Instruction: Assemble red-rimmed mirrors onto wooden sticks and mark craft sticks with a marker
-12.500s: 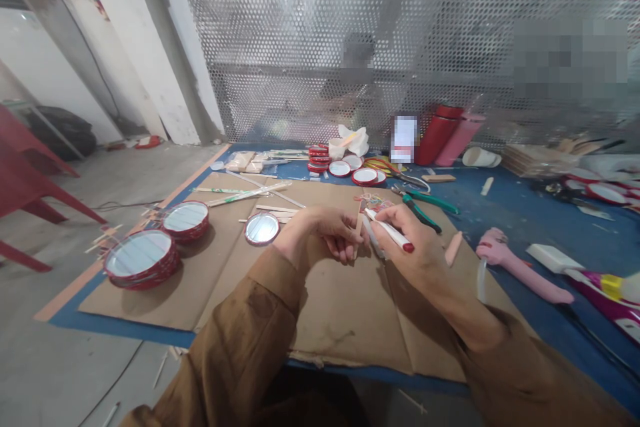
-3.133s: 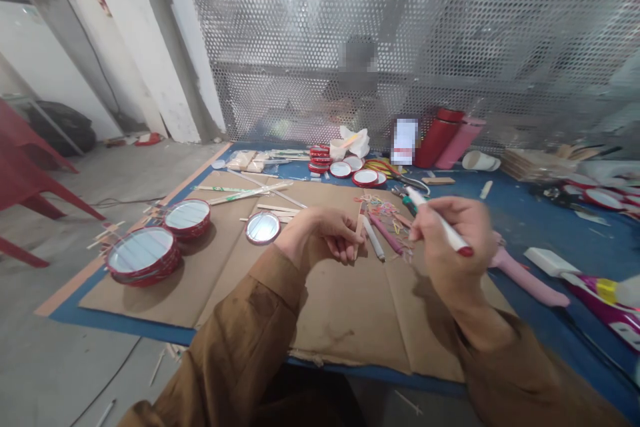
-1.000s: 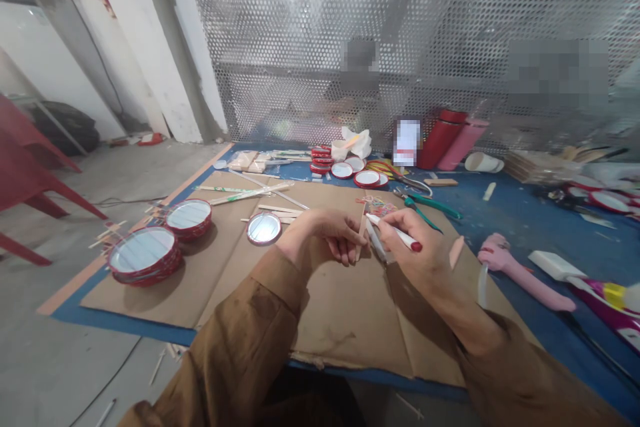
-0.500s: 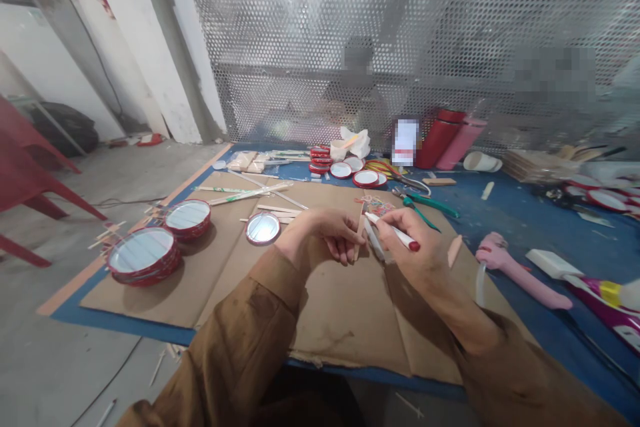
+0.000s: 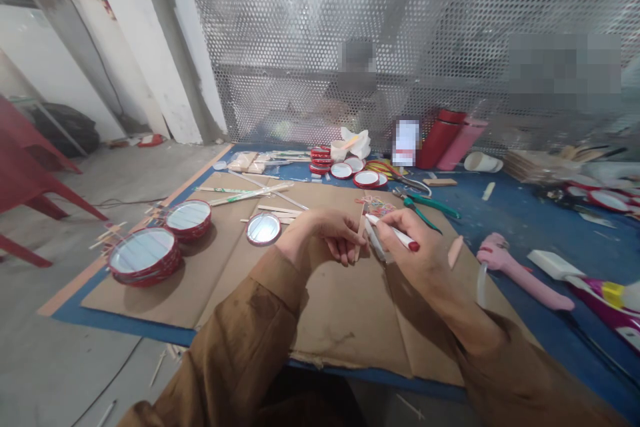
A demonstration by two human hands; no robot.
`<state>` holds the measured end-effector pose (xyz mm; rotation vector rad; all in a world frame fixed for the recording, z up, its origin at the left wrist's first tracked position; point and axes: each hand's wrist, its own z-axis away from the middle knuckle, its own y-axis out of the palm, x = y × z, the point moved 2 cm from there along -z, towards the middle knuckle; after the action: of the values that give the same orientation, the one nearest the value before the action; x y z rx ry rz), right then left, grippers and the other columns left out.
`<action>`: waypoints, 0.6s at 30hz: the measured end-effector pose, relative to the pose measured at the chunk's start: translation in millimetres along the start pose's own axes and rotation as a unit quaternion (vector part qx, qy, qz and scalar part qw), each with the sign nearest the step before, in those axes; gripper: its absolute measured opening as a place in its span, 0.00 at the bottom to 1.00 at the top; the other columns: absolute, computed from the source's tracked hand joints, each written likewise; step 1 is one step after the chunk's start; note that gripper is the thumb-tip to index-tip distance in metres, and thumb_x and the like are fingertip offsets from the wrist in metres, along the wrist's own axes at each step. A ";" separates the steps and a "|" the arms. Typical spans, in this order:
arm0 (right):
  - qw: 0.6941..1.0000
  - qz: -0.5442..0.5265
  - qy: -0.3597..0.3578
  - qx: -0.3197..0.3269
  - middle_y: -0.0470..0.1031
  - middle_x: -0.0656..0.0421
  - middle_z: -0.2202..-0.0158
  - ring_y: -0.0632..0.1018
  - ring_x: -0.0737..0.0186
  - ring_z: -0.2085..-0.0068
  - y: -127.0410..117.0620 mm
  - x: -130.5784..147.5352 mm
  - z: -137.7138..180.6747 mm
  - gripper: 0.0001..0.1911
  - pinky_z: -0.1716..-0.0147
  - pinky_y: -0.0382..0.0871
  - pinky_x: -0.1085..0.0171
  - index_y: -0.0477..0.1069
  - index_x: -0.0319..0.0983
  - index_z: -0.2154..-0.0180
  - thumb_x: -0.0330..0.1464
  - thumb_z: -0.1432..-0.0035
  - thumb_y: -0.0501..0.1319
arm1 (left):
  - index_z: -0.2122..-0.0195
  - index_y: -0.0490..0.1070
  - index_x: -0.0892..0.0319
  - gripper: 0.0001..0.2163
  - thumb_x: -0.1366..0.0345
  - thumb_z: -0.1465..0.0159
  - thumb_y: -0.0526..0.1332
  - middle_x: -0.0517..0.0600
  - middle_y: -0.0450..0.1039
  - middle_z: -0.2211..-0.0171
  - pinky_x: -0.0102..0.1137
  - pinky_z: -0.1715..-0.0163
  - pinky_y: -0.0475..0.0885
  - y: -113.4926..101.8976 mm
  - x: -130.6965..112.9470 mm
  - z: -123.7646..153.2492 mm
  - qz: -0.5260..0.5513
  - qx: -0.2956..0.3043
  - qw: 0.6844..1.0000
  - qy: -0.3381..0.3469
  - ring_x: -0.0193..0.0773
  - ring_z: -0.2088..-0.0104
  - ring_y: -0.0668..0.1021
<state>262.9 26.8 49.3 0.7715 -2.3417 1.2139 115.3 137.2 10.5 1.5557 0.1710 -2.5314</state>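
Between the thumb and fingers of my left hand [image 5: 345,237] a thin flat wooden stick [image 5: 360,233] stands nearly upright. My right hand [image 5: 413,240] grips a white marker with a red end [image 5: 400,235], its tip close beside the stick; whether they touch I cannot tell. Both hands are above a brown cardboard sheet [image 5: 345,320]. A white, blade-like strip [image 5: 375,240] lies between the hands. Just beyond them is a tangle of coloured rubber bands [image 5: 379,205]. To the left of my left hand lies a round red-rimmed tin lid [image 5: 263,229].
Red drum-like tins [image 5: 144,257] with sticks stand at the left. Green-handled pliers [image 5: 430,205] lie beyond my right hand, and a pink glue gun [image 5: 525,271] lies right of it. A phone [image 5: 406,142] and a red bottle [image 5: 441,139] stand before the perforated metal panel [image 5: 300,27].
Almost nothing differs. The stick in my left hand is turned very slightly, and the view has shifted a little; both hands keep their holds.
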 end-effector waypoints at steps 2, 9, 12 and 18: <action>1.000 -0.003 0.011 -0.014 0.79 0.56 0.71 0.77 0.54 0.67 -0.9 0.1 0.1 0.13 0.62 0.70 0.57 0.71 0.44 0.69 0.45 0.37 0.59 | 0.75 0.76 0.63 0.19 0.48 0.45 0.70 0.53 0.79 0.75 0.28 0.74 0.75 0.0 -0.2 0.2 -0.003 -0.001 1.000 0.000 0.36 0.74 0.81; 0.999 -0.033 -0.010 0.010 0.79 0.57 0.69 0.77 0.57 0.69 -0.3 -1.3 -3.5 0.14 0.67 0.68 0.60 0.70 0.43 0.67 0.46 0.38 0.58 | 0.74 0.76 0.63 0.19 0.49 0.44 0.70 0.54 0.79 0.74 0.29 0.72 0.76 -0.8 1.6 -0.3 0.001 -0.013 1.000 -0.003 0.36 0.73 0.81; 0.999 -0.040 -0.015 0.019 0.78 0.58 0.70 0.77 0.58 0.70 -0.3 -0.6 -3.6 0.12 0.69 0.67 0.61 0.69 0.43 0.69 0.44 0.38 0.58 | 0.73 0.77 0.63 0.20 0.48 0.45 0.70 0.53 0.79 0.75 0.29 0.73 0.75 -1.2 2.6 -1.3 0.003 -0.005 1.000 0.002 0.37 0.74 0.81; 0.999 -0.038 -0.004 0.013 0.78 0.58 0.70 0.76 0.58 0.71 -1.6 1.1 -2.6 0.14 0.69 0.68 0.61 0.70 0.43 0.68 0.45 0.38 0.58 | 0.74 0.77 0.64 0.18 0.50 0.42 0.68 0.54 0.79 0.74 0.29 0.71 0.75 -1.4 2.3 -0.6 -0.006 -0.008 1.000 -0.001 0.36 0.73 0.81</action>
<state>263.2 27.9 52.3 0.8663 -2.2857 1.2130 114.6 138.4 8.2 1.5520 0.2001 -2.5335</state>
